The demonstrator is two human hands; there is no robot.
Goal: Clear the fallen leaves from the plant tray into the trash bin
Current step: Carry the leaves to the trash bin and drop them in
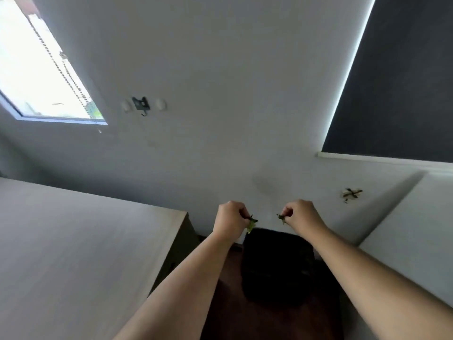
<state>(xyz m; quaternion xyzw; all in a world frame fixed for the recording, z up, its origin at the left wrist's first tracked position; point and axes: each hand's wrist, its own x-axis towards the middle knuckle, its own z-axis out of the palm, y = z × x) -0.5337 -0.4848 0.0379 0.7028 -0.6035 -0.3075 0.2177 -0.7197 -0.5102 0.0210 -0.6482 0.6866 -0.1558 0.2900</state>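
Looks like a room in someone's home: plain white wall (220,69) with a little hook (141,104) stuck on it, window (36,65) with a beaded blind chain (61,60), dark roller blind (397,77), pale wood desk (73,241), dark wooden floor (228,278).

Both arms out — L grip (230,220), R grip (300,215) pinched.

Both forearms are bare from wrist to frame edge, no sleeves in view. The left hand (229,220) and right hand (302,217) wear nothing.
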